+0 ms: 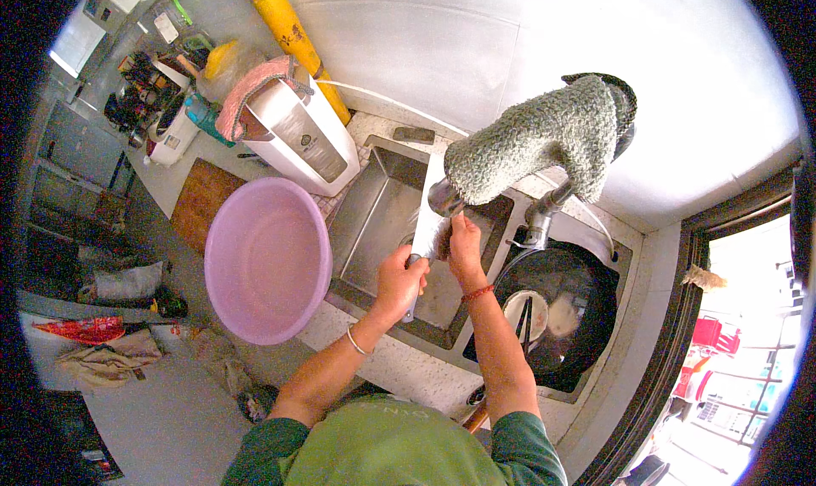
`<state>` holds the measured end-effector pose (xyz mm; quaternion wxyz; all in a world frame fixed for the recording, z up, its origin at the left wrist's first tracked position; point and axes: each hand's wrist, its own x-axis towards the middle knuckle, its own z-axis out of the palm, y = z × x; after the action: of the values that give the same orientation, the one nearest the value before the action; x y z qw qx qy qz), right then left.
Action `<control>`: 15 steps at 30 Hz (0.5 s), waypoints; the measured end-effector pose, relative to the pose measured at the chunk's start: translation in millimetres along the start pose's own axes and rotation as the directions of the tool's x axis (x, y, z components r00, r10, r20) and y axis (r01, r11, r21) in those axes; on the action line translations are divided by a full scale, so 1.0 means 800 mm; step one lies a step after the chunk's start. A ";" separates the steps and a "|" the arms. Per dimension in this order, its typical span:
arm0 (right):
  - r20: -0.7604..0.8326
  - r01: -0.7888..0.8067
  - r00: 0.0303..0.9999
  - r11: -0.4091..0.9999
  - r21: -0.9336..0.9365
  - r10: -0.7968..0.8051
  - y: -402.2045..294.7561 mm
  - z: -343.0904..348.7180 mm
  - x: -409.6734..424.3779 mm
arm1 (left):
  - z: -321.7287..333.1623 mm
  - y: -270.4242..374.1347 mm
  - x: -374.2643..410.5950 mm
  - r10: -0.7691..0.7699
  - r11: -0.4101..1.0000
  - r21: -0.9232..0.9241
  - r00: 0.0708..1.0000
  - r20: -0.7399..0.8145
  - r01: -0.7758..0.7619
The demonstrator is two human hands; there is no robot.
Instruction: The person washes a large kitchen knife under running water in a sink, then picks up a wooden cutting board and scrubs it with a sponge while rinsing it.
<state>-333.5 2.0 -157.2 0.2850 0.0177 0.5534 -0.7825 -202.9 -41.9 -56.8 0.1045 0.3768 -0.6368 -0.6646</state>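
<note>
My left hand (400, 280) grips the handle of a wide-bladed kitchen knife (426, 228), its blade pointing away from me over a stainless steel sink basin (363, 243). Close against the right side of the blade is my right hand (465, 242), its fingers bent and partly hidden. Whether it pinches anything cannot be made out. Just above the hands sits the metal spout of a faucet (445, 198), whose body is wrapped in a grey-green textured cloth (529, 141).
In the right basin, a black wok (574, 256) holds a bowl (529, 310) and dark chopsticks. Left of the sink stand a lilac plastic basin (268, 192), a brown board (204, 196) and a white container (312, 148) with a pink cloth (255, 90). A yellow pipe (287, 27) rises behind.
</note>
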 end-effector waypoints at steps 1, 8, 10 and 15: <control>0.002 0.060 0.998 0.995 -0.079 -0.060 -0.003 0.004 -0.004 | -0.001 -0.001 -0.001 -0.006 1.000 0.015 1.000 -0.010 0.006; 0.159 0.306 0.948 0.925 -0.225 -0.275 -0.021 0.025 -0.018 | -0.001 -0.008 -0.003 0.024 0.986 0.165 0.999 -0.027 -0.019; 0.149 0.199 0.974 0.953 -0.228 -0.168 -0.030 0.024 -0.020 | -0.001 -0.006 -0.004 0.067 0.972 0.228 0.997 -0.045 -0.055; 0.126 0.029 0.992 0.989 -0.142 -0.010 -0.056 0.035 -0.040 | -0.009 -0.018 0.000 0.244 0.901 0.382 0.969 -0.050 -0.207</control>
<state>-319.6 1.3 -97.5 0.3120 -0.0575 0.5895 -0.7428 -193.4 -45.4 -69.1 0.1374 0.3451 -0.7851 -0.4956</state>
